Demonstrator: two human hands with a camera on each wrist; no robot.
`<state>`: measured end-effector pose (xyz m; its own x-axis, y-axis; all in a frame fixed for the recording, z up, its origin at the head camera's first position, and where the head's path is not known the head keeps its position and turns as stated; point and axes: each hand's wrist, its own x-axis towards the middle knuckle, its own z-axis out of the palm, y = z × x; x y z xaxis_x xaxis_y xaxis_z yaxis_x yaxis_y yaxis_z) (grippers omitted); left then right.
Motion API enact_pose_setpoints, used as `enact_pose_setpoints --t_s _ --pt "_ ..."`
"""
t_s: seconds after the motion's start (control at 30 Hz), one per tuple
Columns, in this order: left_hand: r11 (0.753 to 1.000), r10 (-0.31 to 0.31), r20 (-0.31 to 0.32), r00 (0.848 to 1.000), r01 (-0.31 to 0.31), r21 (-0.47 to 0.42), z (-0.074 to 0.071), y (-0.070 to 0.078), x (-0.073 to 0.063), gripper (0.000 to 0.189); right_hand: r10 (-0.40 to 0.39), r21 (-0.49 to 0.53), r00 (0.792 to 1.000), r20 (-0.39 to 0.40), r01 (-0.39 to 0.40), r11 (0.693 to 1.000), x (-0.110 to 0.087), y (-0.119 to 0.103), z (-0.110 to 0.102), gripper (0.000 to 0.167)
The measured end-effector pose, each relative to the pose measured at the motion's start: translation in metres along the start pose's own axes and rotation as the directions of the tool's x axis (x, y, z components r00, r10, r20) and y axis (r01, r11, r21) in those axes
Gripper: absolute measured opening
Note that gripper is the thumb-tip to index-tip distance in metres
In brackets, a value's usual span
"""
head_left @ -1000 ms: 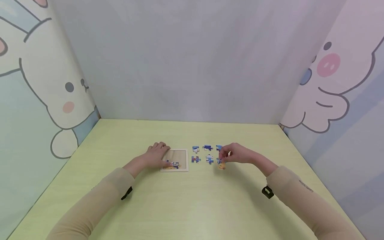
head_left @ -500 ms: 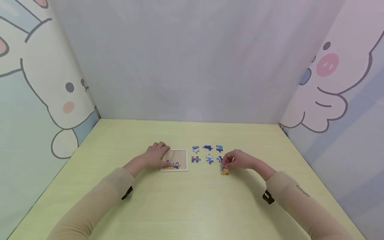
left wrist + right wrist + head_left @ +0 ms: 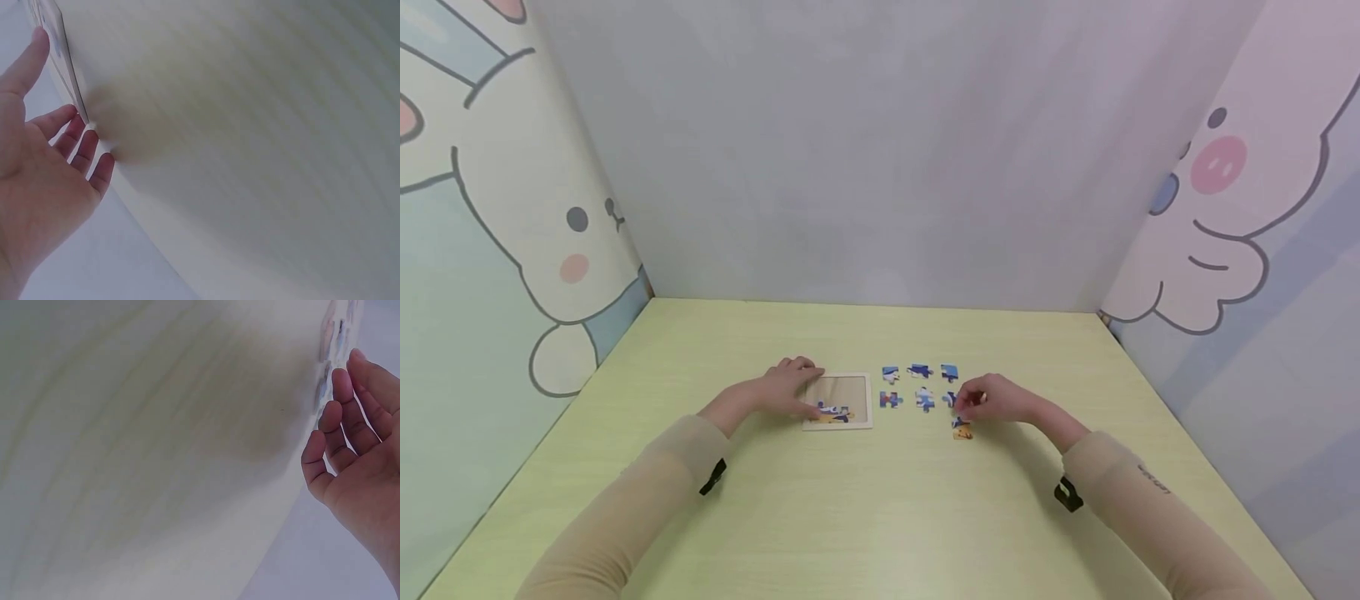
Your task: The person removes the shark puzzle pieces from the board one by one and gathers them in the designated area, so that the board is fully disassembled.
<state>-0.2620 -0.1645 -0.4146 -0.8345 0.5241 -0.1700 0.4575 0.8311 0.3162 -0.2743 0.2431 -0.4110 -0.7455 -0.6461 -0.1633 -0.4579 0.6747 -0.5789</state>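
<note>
In the head view, my left hand [image 3: 784, 388] rests on the left side of a square wooden puzzle tray [image 3: 868, 402], thumb over its lower left corner. Its fingers are spread and lightly bent in the left wrist view. Some joined puzzle pieces [image 3: 835, 413] lie along the tray's lower edge. My right hand [image 3: 996, 398] is over the right end of the loose pieces, its fingers loosely bent. Its fingertips are right at a yellow and blue puzzle piece [image 3: 962, 432] and partly hide a blue piece [image 3: 950, 399] above it. No piece shows between the fingers in the right wrist view.
Several loose puzzle pieces [image 3: 924, 400] lie in two rows to the right of the tray on the pale yellow table [image 3: 880, 508]. A grey curtain [image 3: 865, 167] stands behind the table, with cartoon-printed panels at both sides.
My right hand has moved a little toward me with the yellow and blue puzzle piece, which now lies below the two rows. My left hand has stayed at the tray.
</note>
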Motion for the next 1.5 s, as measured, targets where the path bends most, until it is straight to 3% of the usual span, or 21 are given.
enact_pose_setpoints --t_s 0.33,0.77,1.07,1.3,1.5 --pt "1.0 0.004 -0.001 1.0 -0.004 -0.014 0.001 -0.004 0.001 0.08 -0.07 -0.001 0.997 -0.025 0.07 0.998 0.013 -0.034 -0.009 0.012" --pt "1.0 0.008 0.014 1.0 -0.008 0.003 0.001 -0.006 0.004 0.08 -0.166 -0.059 0.976 -0.141 0.159 0.985 0.053 -0.076 0.001 0.019" --pt "1.0 -0.009 0.021 1.0 0.009 0.017 0.005 -0.01 0.008 0.08 -0.173 -0.045 0.983 -0.063 0.17 0.984 0.086 -0.103 0.031 0.025" --pt "1.0 -0.014 0.023 1.0 0.014 0.023 0.005 -0.011 0.008 0.079 -0.149 -0.001 0.989 0.014 0.149 0.989 0.105 -0.109 0.052 0.026" --pt "1.0 -0.016 0.029 0.999 0.016 0.016 0.002 -0.008 0.006 0.079 -0.128 -0.011 0.991 0.027 0.128 0.992 0.112 -0.111 0.061 0.024"
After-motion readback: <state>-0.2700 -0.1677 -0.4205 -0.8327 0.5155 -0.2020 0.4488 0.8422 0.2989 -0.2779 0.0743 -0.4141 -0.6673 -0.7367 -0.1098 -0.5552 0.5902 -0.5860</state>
